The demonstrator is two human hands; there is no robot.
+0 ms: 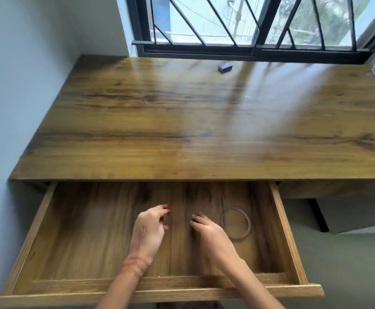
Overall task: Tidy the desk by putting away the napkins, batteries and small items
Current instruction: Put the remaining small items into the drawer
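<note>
Blue little box [225,68] on wooden desk [137,119]

This looks like a room in a home, perhaps a study corner. A long brown wood-grain desk [182,121] fills the middle of the frame, set against a plain pale blue-grey wall [26,74] at left and under a black-framed window with slanted black bars [260,30] at the top. Grey floor [349,264] shows at lower right.

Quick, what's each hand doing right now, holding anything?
Left hand: open, fingers loosely curled, holding nothing, over the drawer.
Right hand: open, fingers loosely curled, holding nothing.
</note>
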